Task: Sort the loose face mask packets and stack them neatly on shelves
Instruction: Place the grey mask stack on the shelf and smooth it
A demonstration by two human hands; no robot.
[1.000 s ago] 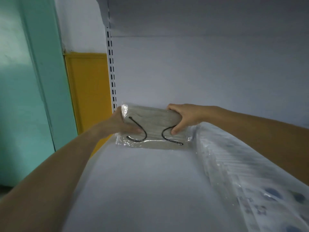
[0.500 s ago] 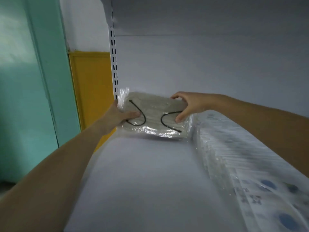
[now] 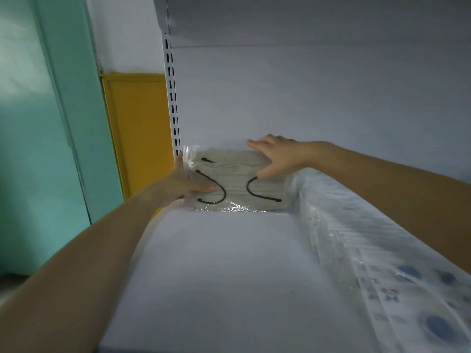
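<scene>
Clear-wrapped mask packet (image 3: 237,184), pinched at both ends by left hand (image 3: 186,184) and right hand (image 3: 277,159), on a white shelf (image 3: 229,263); wrapped stack (image 3: 356,238) just right, slotted upright (image 3: 172,98) behind-left.

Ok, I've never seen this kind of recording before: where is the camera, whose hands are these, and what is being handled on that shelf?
There is no machine here. A person works bare-handed, and the one picture comes from a wide-angle camera worn on their head, looking forward and down, so the hands you see are their own. The left hand grips the left edge of a clear face mask packet, thumb on top. The right hand holds its right end, fingers over the far edge. The packet holds pale masks with black ear loops and is at the back left corner of a white shelf. Along the shelf's right side lies a row of other wrapped packets, some with blue print.
</scene>
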